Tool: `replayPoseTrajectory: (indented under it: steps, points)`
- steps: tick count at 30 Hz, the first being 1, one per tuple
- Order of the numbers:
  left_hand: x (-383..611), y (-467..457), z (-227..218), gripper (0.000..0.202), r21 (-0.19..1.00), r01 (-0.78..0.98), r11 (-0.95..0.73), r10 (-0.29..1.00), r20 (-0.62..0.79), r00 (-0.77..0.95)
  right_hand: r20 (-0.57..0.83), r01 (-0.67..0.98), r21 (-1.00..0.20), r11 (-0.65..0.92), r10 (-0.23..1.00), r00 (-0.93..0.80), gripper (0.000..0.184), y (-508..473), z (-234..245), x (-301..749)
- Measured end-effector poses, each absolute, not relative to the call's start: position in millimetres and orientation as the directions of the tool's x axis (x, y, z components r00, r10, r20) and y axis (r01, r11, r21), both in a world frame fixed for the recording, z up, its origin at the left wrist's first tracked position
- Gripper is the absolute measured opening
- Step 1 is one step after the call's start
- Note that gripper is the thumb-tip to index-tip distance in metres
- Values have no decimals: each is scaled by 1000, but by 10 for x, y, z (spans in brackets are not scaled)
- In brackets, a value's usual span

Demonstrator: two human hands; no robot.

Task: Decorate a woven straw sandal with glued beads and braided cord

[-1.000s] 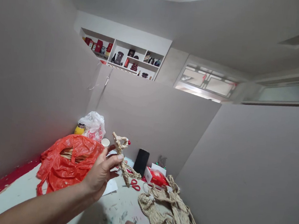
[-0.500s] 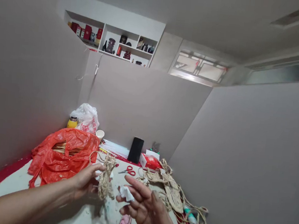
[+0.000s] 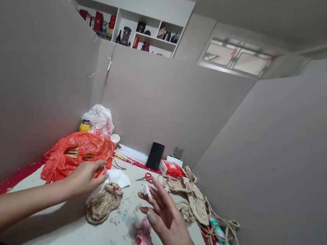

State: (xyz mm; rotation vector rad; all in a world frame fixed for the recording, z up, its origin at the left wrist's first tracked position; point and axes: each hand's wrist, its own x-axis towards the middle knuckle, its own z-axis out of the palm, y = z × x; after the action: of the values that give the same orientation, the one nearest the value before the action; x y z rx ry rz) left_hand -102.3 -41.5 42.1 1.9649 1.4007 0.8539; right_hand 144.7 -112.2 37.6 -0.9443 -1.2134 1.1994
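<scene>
The thumb and fingers of my left hand (image 3: 86, 176) are at a thin twine cord (image 3: 110, 159), seeming to pinch it. Just below that hand is a gourd-shaped piece of coiled twine (image 3: 104, 204), with small red beads at its upper end. Whether it rests on the table or hangs slightly above is unclear. White paper (image 3: 119, 177) lies behind it. My right hand (image 3: 168, 216) is half curled, palm toward the left, with a crumpled scrap of white tissue (image 3: 146, 191) held among its fingers. Under this hand is a pink glue gun (image 3: 143, 243), partly hidden.
Red-handled scissors (image 3: 146, 177) lie beyond my right hand. Flat coiled twine pieces and loose rope (image 3: 198, 206) cover the right side. A red plastic bag (image 3: 61, 150) is at left, near a paper cup (image 3: 115, 139). A black phone (image 3: 155, 156) leans at the back; grey partitions surround the table.
My left hand has moved left and up, from gripping the twine piece to its cord. The piece has turned its broad beaded side toward me and sits lower. The tissue stays in my right hand.
</scene>
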Motion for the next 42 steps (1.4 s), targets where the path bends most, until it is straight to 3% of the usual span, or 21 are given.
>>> replayPoseTrajectory:
  steps: [1, 3, 5, 9, 13, 16, 18, 20, 23, 29, 34, 37, 42]
  points:
    - [-983, -487, 487, 37, 837, 457, -300, 939, 174, 298, 198, -127, -973, 191, 979, -50, 81, -1118, 354, 1422]
    - [-856, -645, 569, 38, 968, 176, -177, 855, 63, 514, 254, -69, -966, 249, 964, -76, 87, -1116, 315, 1365]
    - [-713, -780, 584, 41, 994, 31, -107, 814, 70, 576, 296, -31, -955, 295, 948, -114, 90, -1119, 282, 1313]
    - [-537, -886, 529, 36, 961, 10, -278, 867, 246, 433, 346, -36, -937, 347, 915, -208, 98, -1130, 219, 1253]
    - [-520, -872, 510, 17, 877, 93, -471, 816, 394, 423, 378, -121, -925, 359, 857, -350, 104, -1131, 165, 1242]
    - [-545, -876, 533, 11, 860, 99, -501, 825, 441, 354, 392, -124, -920, 373, 846, -362, 101, -1115, 154, 1275]
    - [-562, -894, 566, 9, 933, -42, -356, 877, 350, 331, 404, -62, -912, 405, 864, -299, 98, -1098, 161, 1311]
    - [-573, -920, 605, 14, 974, -187, -129, 886, 198, 419, 432, 6, -895, 447, 868, -245, 97, -1080, 172, 1343]
    - [-575, -959, 640, 20, 978, -195, 74, 783, 64, 618, 443, 110, -872, 478, 864, -241, 94, -1066, 179, 1362]
    - [-565, -1001, 526, 24, 979, -130, 157, 721, -24, 692, 455, 320, -786, 530, 845, -282, 101, -1092, 187, 1403]
    - [-559, -1058, 427, 27, 984, 24, 176, 719, -145, 680, 516, 497, -575, 650, 759, -396, 114, -1095, 241, 1516]
    - [-548, -1113, 403, 30, 988, 72, 139, 740, -152, 655, 560, 536, -439, 722, 686, -465, 113, -1075, 273, 1548]
    - [-536, -1219, 344, 44, 954, -13, 300, 711, -214, 670, 647, 482, -305, 821, 550, -528, 114, -1084, 362, 1552]
